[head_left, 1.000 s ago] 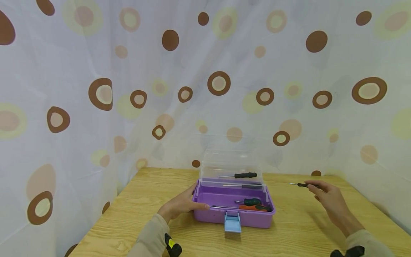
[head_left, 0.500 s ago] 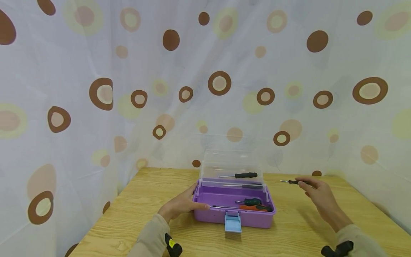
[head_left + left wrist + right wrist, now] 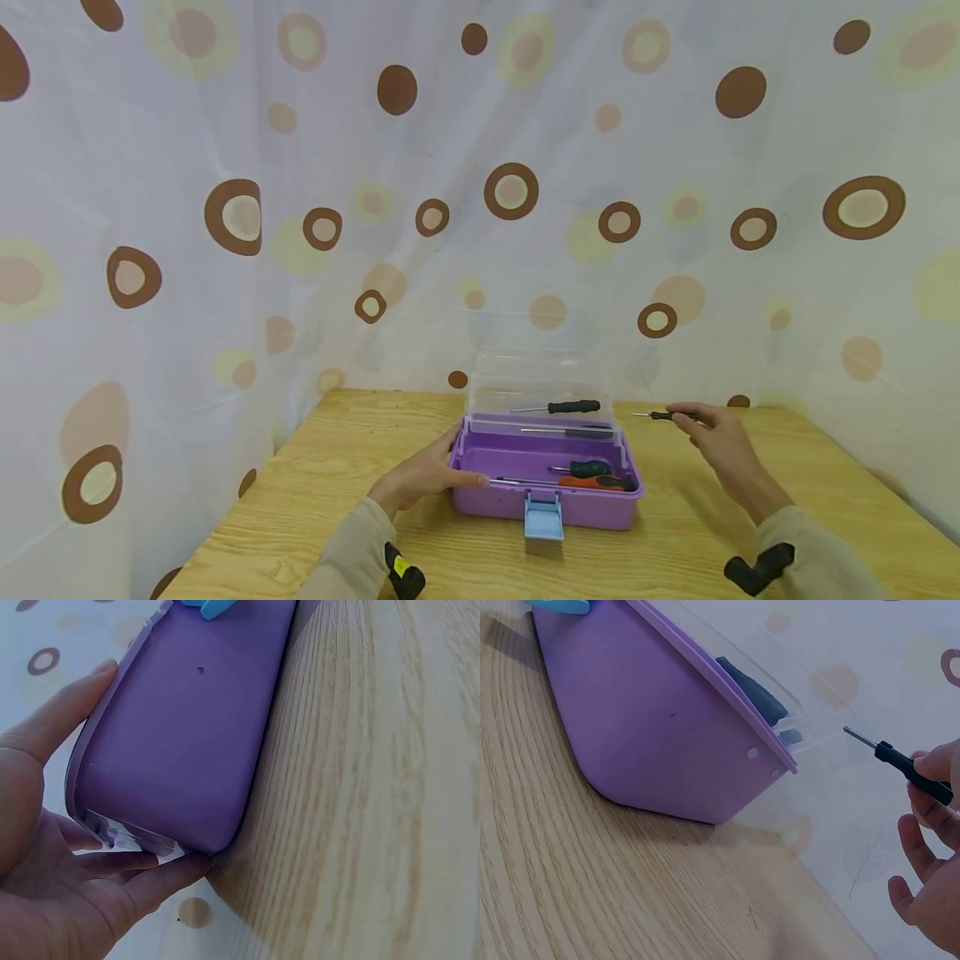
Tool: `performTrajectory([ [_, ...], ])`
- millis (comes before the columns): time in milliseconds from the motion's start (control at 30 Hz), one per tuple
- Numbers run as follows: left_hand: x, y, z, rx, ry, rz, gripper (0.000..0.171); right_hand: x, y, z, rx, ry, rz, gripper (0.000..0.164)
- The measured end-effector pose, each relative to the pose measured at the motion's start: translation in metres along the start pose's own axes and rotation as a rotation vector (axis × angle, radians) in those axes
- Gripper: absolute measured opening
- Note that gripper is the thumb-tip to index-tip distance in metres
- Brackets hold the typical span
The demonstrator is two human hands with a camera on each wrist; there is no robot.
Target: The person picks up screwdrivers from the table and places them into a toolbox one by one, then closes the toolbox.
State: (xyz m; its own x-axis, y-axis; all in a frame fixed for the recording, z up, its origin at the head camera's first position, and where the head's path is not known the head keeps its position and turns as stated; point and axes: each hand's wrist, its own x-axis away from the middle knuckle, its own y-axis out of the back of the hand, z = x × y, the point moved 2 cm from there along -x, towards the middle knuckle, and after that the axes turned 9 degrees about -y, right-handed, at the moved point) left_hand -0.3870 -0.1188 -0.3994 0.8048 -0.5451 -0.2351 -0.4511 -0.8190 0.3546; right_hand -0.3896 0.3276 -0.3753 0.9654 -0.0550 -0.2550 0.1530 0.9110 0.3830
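My left hand holds the left end of a purple toolbox, thumb over the front rim and fingers against the end wall, as the left wrist view shows. To the right of the box, my right hand pinches a small black-handled screwdriver between thumb and fingers. Its metal tip points left toward the raised clear lid. Inside the box lie an orange-and-black screwdriver and a dark green one. A black-handled screwdriver lies in the lid, and another dark-handled one shows just below it.
A light blue latch hangs down at the box's front. The wooden table extends to both sides of the box. Behind it hangs a white curtain with brown and yellow circles.
My right hand has moved left and slightly up with the small screwdriver, closer to the toolbox. The left hand and the box have stayed in place.
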Motion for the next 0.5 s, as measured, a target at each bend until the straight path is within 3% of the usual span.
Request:
performTrajectory([
  [500,-0.001,0.0,0.001,0.008,-0.007,0.007,0.111,-0.008,-0.034,0.016,-0.005,-0.069,0.05,0.046],
])
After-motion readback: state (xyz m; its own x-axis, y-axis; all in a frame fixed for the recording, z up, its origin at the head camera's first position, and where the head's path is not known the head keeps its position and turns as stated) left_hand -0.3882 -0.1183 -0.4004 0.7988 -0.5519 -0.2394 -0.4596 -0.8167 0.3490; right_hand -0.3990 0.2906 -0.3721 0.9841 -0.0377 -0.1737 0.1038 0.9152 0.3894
